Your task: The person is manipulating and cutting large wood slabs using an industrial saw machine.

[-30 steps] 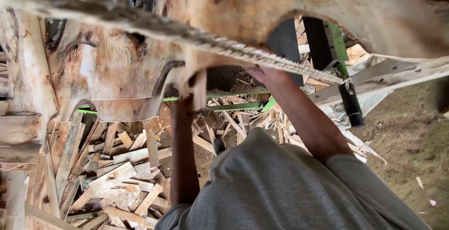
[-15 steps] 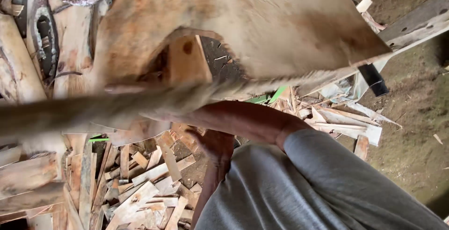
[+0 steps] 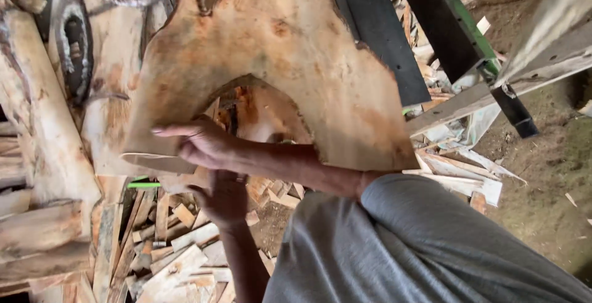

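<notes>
A broad, thin wooden slab (image 3: 277, 50), pale brown with rusty stains and an arch-shaped gap in its lower edge, fills the upper middle of the head view. My right hand (image 3: 200, 146) reaches in from the grey sleeve on the right. It grips the slab's lower left lobe, with the fingers stretched left along the edge. Just below it my left hand (image 3: 225, 201) comes up from the bottom, curled under the same lower edge, in shadow. Its fingertips are hidden behind the wood.
Peeled logs (image 3: 37, 124) lie stacked on the left. Several wood offcuts and splinters (image 3: 179, 241) litter the ground below the hands. A dark metal frame with a green rail (image 3: 456, 25) and a pale plank (image 3: 493, 87) stand at the upper right above bare earth (image 3: 542, 173).
The long rough strip that crossed the view is gone. The slab now faces me broadside, and my right hand has shifted left onto its lower lobe. My left hand sits under it.
</notes>
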